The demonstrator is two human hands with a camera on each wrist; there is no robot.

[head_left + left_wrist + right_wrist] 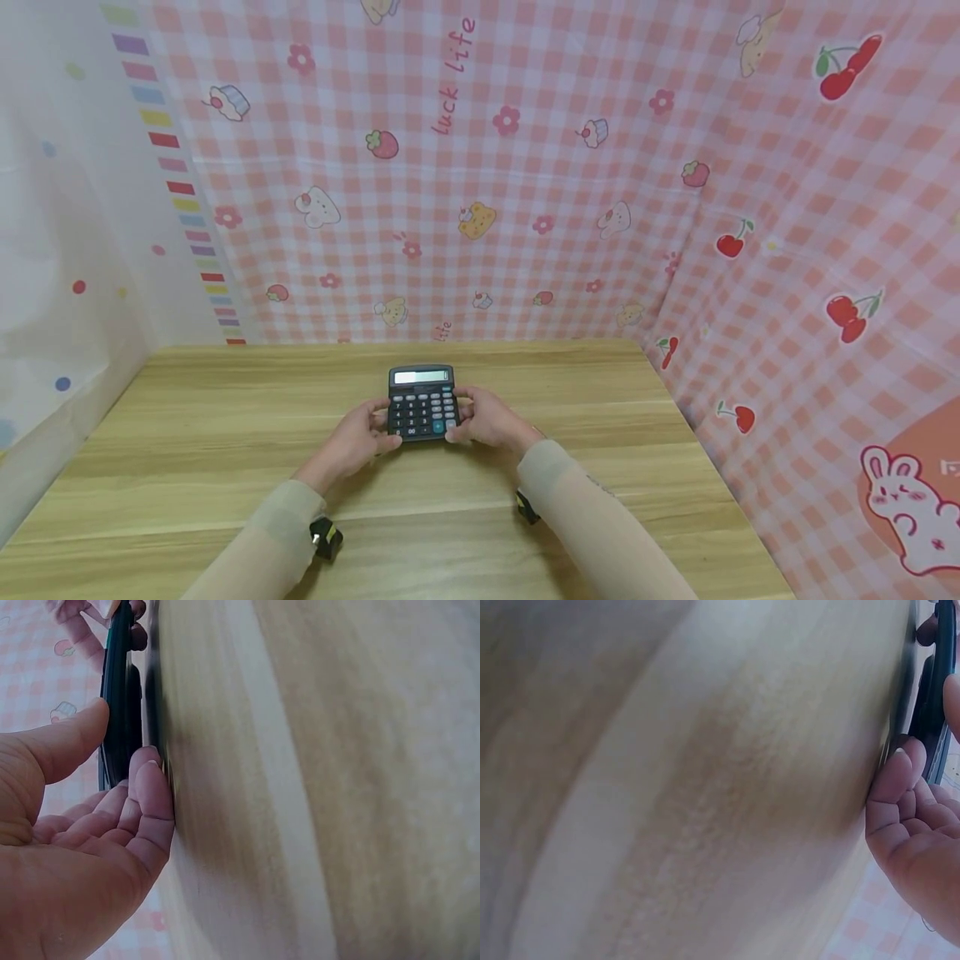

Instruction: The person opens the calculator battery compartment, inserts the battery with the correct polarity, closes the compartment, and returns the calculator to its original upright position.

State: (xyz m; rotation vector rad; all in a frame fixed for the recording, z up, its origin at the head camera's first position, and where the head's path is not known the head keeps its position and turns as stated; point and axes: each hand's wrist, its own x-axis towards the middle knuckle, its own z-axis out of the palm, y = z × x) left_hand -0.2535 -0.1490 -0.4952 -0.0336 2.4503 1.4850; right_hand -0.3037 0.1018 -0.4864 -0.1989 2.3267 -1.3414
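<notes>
A black desk calculator (pixel 420 403) faces up between both hands, its pale display at the far side. My left hand (pixel 357 437) grips its left edge, with the thumb on the near left corner. My right hand (pixel 491 419) grips the right edge, its thumb by the near right corner. In the left wrist view the calculator (pixel 121 697) appears edge-on, thumb on the keyed face and curled fingers beneath, with a narrow gap above the wood. The right wrist view has the calculator (pixel 934 697) at its right border, fingers tucked under it.
The wood-grain table (pixel 435 533) runs back to a pink checked cloth (pixel 435 192) hung behind it. More patterned cloth (pixel 795 275) closes off the right, and a white dotted sheet (pixel 67 233) the left. Small black devices (pixel 326 538) sit at both wrists.
</notes>
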